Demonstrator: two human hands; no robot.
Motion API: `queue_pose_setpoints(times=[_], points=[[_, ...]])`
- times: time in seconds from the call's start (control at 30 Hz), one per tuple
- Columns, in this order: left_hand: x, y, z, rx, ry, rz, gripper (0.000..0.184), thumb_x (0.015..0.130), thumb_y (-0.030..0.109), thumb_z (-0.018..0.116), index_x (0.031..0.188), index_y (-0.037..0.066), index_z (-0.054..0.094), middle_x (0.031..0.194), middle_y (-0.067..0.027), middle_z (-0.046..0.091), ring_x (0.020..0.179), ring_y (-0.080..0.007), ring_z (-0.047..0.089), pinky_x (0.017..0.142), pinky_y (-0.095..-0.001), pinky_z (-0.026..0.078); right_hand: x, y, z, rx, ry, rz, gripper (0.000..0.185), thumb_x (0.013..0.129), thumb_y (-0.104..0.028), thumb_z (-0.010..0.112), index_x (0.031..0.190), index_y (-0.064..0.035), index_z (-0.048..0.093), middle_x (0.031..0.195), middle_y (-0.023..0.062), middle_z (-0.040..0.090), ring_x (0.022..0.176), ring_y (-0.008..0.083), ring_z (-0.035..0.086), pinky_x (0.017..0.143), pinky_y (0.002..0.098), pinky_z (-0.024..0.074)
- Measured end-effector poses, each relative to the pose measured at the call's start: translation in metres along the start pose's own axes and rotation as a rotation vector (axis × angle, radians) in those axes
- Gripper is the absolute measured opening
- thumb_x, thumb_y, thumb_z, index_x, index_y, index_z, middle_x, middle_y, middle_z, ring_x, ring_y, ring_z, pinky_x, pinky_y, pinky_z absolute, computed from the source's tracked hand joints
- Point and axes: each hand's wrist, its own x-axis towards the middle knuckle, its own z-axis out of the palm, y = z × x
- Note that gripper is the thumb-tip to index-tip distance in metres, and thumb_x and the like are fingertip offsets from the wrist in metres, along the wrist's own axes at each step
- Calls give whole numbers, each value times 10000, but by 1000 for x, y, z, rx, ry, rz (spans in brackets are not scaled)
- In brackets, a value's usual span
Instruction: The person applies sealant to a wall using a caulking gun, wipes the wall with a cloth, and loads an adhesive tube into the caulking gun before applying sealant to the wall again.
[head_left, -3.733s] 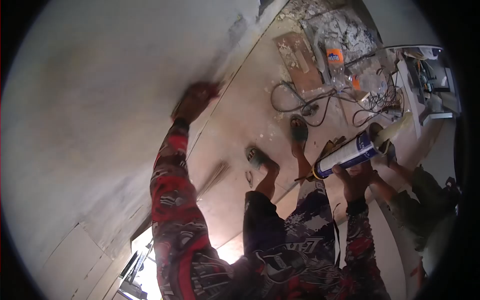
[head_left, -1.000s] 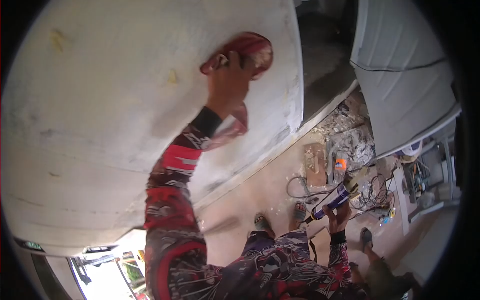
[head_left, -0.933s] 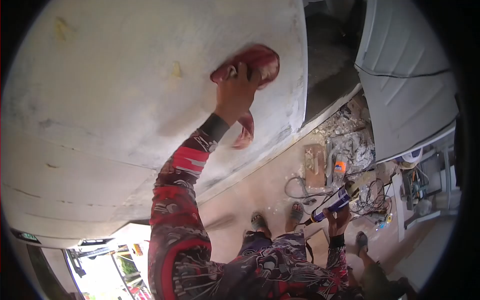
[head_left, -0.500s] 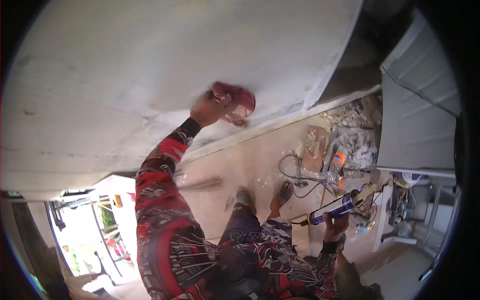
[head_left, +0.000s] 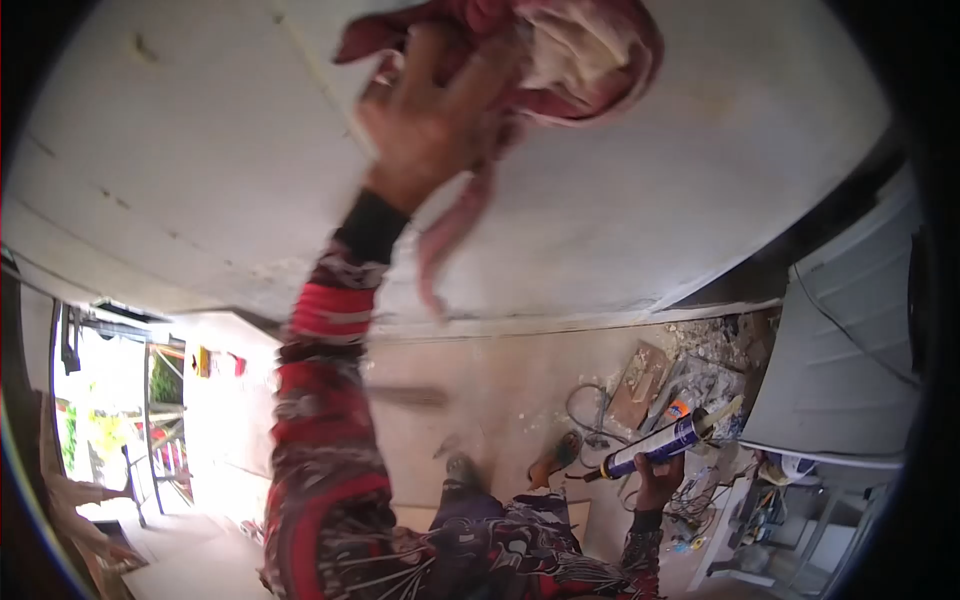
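My left hand point(head_left: 425, 120) is closed on a crumpled dark red and cream cloth point(head_left: 585, 60) at the top of the view, against the pale wall point(head_left: 240, 150). A strip of the cloth hangs down below my wrist. Lower right, my right hand point(head_left: 660, 482) wraps round a blue and white sealant tube point(head_left: 652, 446). The tube slants, its thin dark end toward my feet and a pale, stick-like thing projecting from the other end.
On the floor point(head_left: 500, 370) lie a broom point(head_left: 405, 396), cables, a brown board point(head_left: 640, 385), a bottle with an orange label and rubble. A shelf with tools point(head_left: 770, 520) stands right, near a grey panel point(head_left: 830, 350). A bright opening point(head_left: 100, 400) shows at left.
My left hand has moved the cloth up the wall and it now appears larger. The view has turned, so the floor sits lower. My right hand still holds the tube.
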Motion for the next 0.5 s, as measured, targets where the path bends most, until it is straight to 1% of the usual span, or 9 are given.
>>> queue_pose_setpoints(times=[0.03, 0.1, 0.17, 0.23, 0.27, 0.3, 0.33, 0.4, 0.5], points=[[-35, 5, 11, 25, 15, -104, 470, 664, 420, 808, 1122, 355, 722, 1019, -7, 626, 734, -181, 648, 588, -400, 543, -3, -2, 9, -11, -22, -2, 806, 742, -37, 874, 1441, -2, 475, 1266, 83, 599, 1119, 196, 590, 991, 373, 491], [-98, 36, -4, 45, -12, -149, 416, 694, 351, 795, 1104, 354, 720, 1046, -50, 624, 813, -236, 649, 654, -459, 539, -19, -19, 17, 68, -50, -16, 804, 772, -35, 841, 1465, 22, 439, 1316, 127, 585, 1182, 240, 583, 1044, 411, 470], [-182, 56, -8, -174, -94, -189, 327, 727, 279, 764, 1038, 363, 710, 1098, -86, 617, 876, -289, 648, 701, -497, 524, -24, -29, 30, -41, -64, -43, 785, 794, -33, 815, 1469, 40, 420, 1340, 155, 570, 1204, 271, 578, 1053, 429, 466], [-227, 65, -24, -202, -363, -150, 308, 737, 210, 737, 998, 368, 697, 1138, -100, 610, 899, -300, 662, 705, -480, 545, -31, -21, 29, -10, -69, -40, 795, 802, -37, 798, 1487, 50, 404, 1352, 171, 570, 1211, 271, 581, 1053, 427, 462], [-233, 59, -23, -220, -364, -165, 304, 735, 206, 734, 987, 371, 692, 1146, -95, 607, 901, -301, 665, 688, -464, 556, -31, -18, 32, 5, -67, -49, 800, 806, -38, 789, 1496, 54, 396, 1357, 179, 570, 1214, 271, 582, 1053, 425, 461], [-209, 54, -43, -231, -359, -175, 301, 734, 202, 730, 977, 375, 687, 1154, -90, 604, 903, -303, 668, 672, -449, 567, -43, -30, 25, 6, -71, -83, 793, 813, -39, 781, 1498, 55, 393, 1363, 185, 566, 1216, 277, 582, 1052, 426, 461], [-180, 38, -44, -126, -205, -109, 297, 738, 223, 734, 988, 378, 687, 1151, -86, 607, 858, -282, 671, 624, -415, 577, -41, -33, 30, -16, -80, -91, 786, 821, -40, 774, 1500, 56, 391, 1369, 190, 562, 1217, 284, 582, 1051, 427, 462], [-119, 17, -53, -77, -18, -235, 309, 727, 296, 748, 1019, 377, 689, 1063, -51, 585, 767, -243, 647, 553, -392, 527, -37, -37, 37, -56, -128, -101, 769, 831, -51, 767, 1496, 59, 398, 1368, 196, 565, 1206, 290, 589, 1037, 425, 473], [-54, -15, -63, -213, 222, -213, 285, 728, 330, 743, 998, 408, 691, 1025, -28, 552, 783, -217, 631, 531, -383, 502, -30, -35, 51, -107, -172, -118, 741, 840, -83, 773, 1477, 66, 427, 1348, 199, 586, 1169, 287, 610, 997, 416, 500]])
